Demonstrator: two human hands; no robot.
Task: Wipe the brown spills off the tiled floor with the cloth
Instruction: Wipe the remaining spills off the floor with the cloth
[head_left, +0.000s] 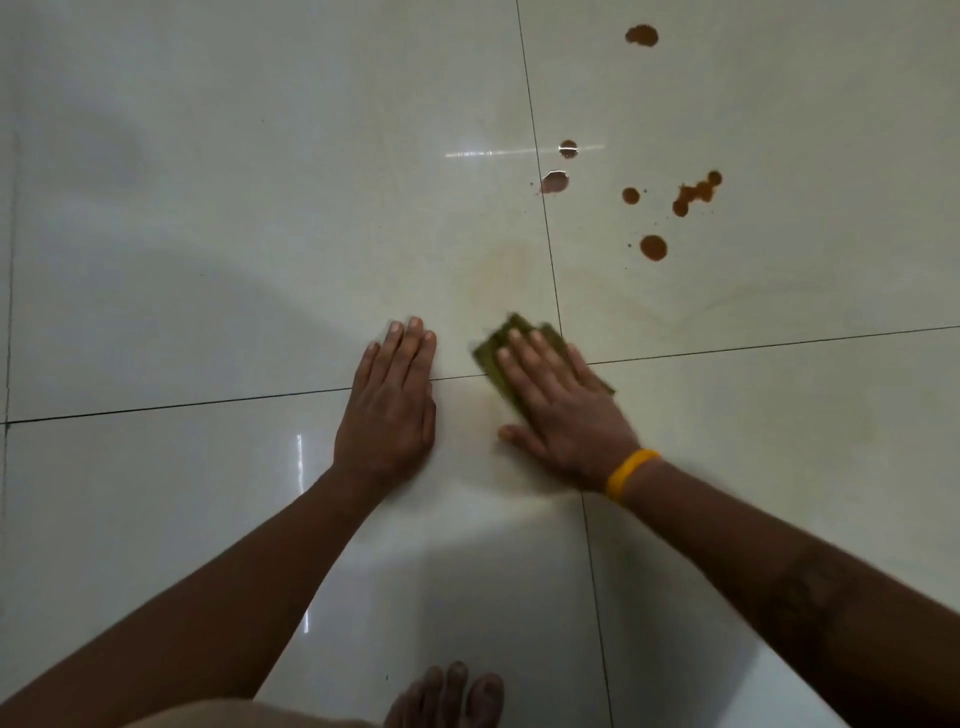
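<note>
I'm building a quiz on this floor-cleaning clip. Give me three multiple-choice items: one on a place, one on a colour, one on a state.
1. Where do the remaining brown spills lie relative to the cloth?
A. ahead and to the right
B. behind, by the foot
C. under the left hand

2. What colour is the wristband?
A. blue
B. yellow
C. red

3. What is the left hand doing?
A. holding the cloth
B. raised in the air
C. resting flat on the floor

Answers: A, the spots sit beyond the cloth on the right tile; B, the band on the right wrist is yellow; C, its palm lies flat, empty, beside the right hand.
</note>
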